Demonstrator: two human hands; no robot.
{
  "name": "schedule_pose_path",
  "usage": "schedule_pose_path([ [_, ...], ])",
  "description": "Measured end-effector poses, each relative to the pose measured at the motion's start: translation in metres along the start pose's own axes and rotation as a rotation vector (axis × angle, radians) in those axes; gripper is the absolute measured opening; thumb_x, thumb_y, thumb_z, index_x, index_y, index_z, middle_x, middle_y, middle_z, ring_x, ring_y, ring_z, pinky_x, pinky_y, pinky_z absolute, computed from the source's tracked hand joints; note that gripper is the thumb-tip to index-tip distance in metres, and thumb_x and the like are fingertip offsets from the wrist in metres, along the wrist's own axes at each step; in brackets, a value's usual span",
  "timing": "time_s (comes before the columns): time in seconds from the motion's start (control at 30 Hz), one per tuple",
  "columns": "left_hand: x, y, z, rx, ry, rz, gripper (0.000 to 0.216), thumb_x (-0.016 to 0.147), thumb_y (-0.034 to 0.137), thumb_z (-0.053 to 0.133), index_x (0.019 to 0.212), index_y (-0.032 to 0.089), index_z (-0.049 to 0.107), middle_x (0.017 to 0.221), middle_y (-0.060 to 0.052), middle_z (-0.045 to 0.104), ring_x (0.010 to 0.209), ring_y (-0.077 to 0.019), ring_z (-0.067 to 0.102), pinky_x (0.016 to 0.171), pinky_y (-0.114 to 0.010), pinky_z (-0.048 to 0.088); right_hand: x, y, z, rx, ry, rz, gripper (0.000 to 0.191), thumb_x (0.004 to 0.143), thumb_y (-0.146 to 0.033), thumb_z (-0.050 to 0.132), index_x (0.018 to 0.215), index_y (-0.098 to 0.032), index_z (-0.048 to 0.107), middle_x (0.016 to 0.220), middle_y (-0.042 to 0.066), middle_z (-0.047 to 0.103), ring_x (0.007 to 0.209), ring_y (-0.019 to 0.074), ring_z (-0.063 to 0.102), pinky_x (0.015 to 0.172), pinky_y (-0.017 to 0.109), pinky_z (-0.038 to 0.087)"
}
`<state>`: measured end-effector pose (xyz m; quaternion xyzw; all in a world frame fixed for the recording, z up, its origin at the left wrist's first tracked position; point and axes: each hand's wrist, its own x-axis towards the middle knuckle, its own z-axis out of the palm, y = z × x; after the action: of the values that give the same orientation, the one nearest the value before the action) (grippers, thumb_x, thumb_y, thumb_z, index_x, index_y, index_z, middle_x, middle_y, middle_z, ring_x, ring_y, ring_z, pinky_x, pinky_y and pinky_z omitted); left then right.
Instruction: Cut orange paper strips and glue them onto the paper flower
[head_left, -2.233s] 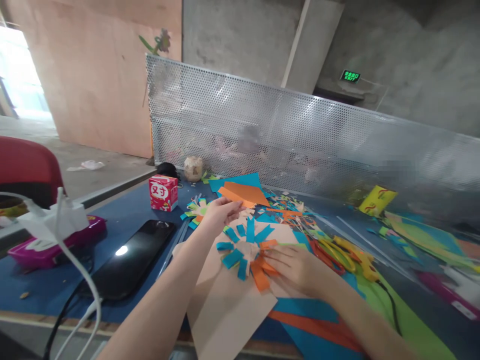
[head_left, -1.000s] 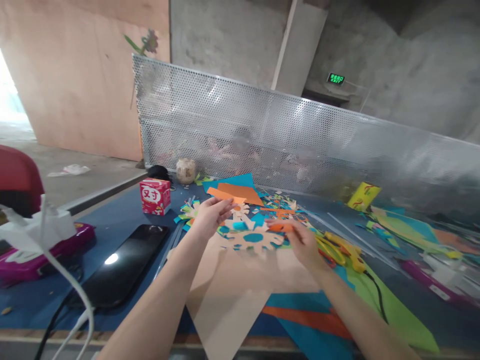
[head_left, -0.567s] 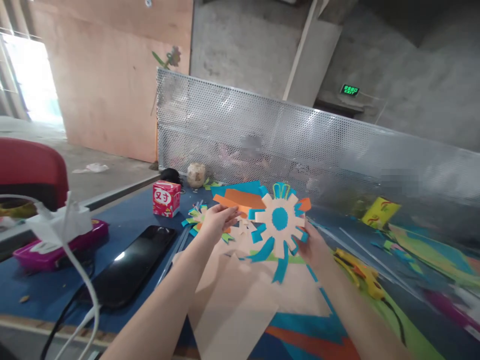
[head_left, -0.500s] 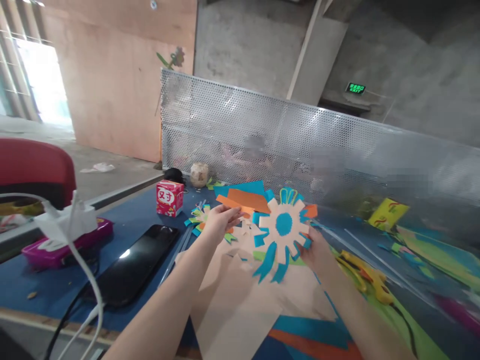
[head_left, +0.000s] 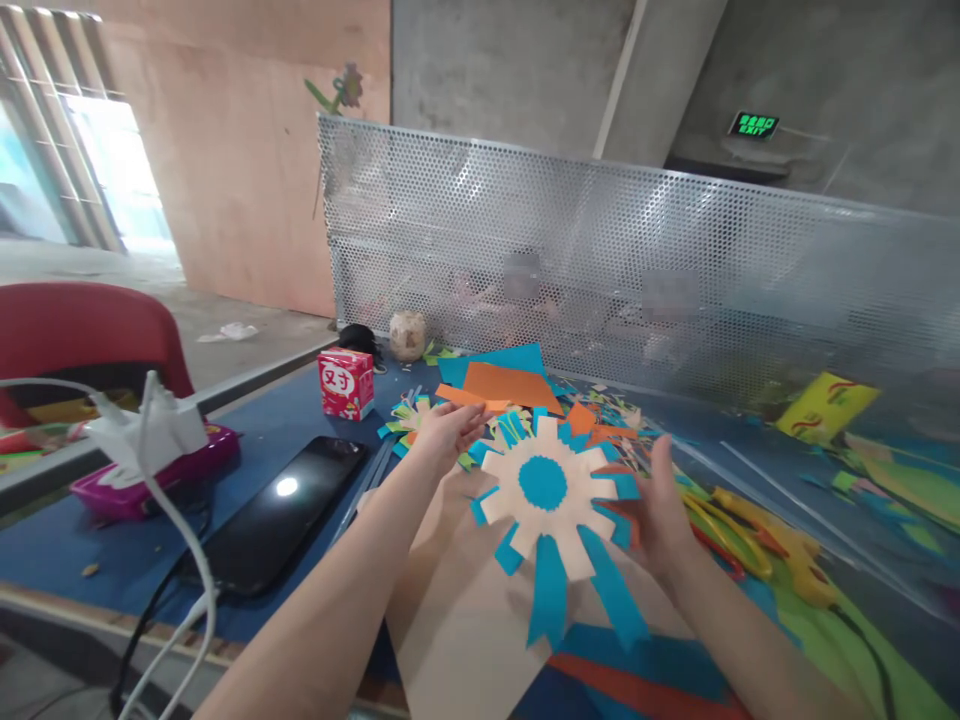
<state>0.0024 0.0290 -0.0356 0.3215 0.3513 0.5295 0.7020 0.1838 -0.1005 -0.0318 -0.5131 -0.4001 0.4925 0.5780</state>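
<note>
A round cream paper flower (head_left: pixel 574 500) with a blue centre, blue tabs and two long blue tails faces up over cream sheets (head_left: pixel 457 610). My right hand (head_left: pixel 664 510) is at the flower's right edge, its thumb raised apart; its other fingers are partly hidden behind the blue tabs. My left hand (head_left: pixel 448 435) is left of and beyond the flower, its fingers curled together in front of an orange paper strip (head_left: pixel 454 394). Whether anything is between those fingertips does not show. A smaller paper flower (head_left: pixel 405 420) lies behind the left wrist.
At left lie a black phone (head_left: pixel 281 520) and a purple power strip (head_left: pixel 112 490) with a white plug and cables. A red box (head_left: pixel 345 384) stands farther back. Yellow glue gun (head_left: pixel 799 560) at right, beside green paper. Orange sheet (head_left: pixel 510 386) and paper scraps lie before a perforated metal screen (head_left: pixel 585 240).
The flower has come lower and closer, tipping from upright to flatter. My right thumb has lifted off its edge. My left hand stays nearly in place. The camera view has shifted slightly.
</note>
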Motion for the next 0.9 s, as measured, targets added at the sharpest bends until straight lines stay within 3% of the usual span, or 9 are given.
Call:
schedule_pose_path([
  [0.2,0.001,-0.004,0.001,-0.014,0.032,0.021,0.014,0.065,0.001,0.059,0.063,0.010,0.050,0.062,-0.007,0.063,0.056,-0.0124,0.062,0.043,-0.016,0.046,-0.006,0.007,0.012,0.126,-0.211,-0.097,0.038,0.063,-0.052,0.056,0.090,-0.026,0.056,0.085,0.003,0.065,0.076,0.0225,0.062,0.065,0.037,0.050],
  [0.3,0.006,-0.005,-0.002,-0.043,0.086,0.061,0.017,0.067,0.001,0.057,0.061,0.012,0.046,0.058,-0.004,0.061,0.055,-0.0107,0.062,0.043,-0.015,0.045,-0.001,0.012,0.013,0.192,-0.240,-0.016,0.039,0.069,-0.048,0.055,0.101,-0.026,0.051,0.097,0.004,0.062,0.083,0.0213,0.060,0.075,0.040,0.047],
  [0.4,0.010,-0.003,-0.004,-0.075,0.117,0.090,0.020,0.068,0.003,0.057,0.058,0.013,0.043,0.055,-0.002,0.059,0.055,-0.0095,0.061,0.045,-0.014,0.045,0.002,0.014,0.012,0.275,-0.252,0.044,0.045,0.069,-0.048,0.056,0.107,-0.024,0.047,0.108,0.007,0.058,0.089,0.0224,0.058,0.074,0.040,0.047],
  [0.6,0.007,-0.003,-0.001,-0.092,0.094,0.082,0.021,0.067,0.001,0.057,0.056,0.013,0.044,0.055,-0.005,0.061,0.054,-0.0116,0.062,0.044,-0.016,0.045,-0.001,0.019,0.020,0.188,-0.093,0.088,0.059,0.053,-0.017,0.074,0.103,-0.025,0.044,0.105,0.005,0.058,0.082,0.0213,0.061,0.070,0.037,0.048],
  [0.77,0.007,-0.005,0.000,-0.086,0.092,0.076,0.021,0.064,0.001,0.060,0.056,0.013,0.045,0.056,-0.005,0.061,0.055,-0.0117,0.062,0.045,-0.016,0.045,0.009,0.024,0.015,0.224,-0.012,0.088,0.045,0.052,-0.013,0.072,0.092,-0.018,0.052,0.095,0.006,0.063,0.078,0.0181,0.061,0.068,0.029,0.049],
  [0.9,0.006,-0.005,0.000,-0.081,0.092,0.077,0.020,0.063,0.002,0.061,0.057,0.013,0.046,0.057,-0.005,0.061,0.055,-0.0118,0.062,0.045,-0.016,0.046,0.021,0.027,0.003,0.251,0.034,0.091,0.041,0.052,-0.011,0.072,0.088,-0.019,0.055,0.083,0.002,0.065,0.071,0.0170,0.062,0.064,0.029,0.050],
])
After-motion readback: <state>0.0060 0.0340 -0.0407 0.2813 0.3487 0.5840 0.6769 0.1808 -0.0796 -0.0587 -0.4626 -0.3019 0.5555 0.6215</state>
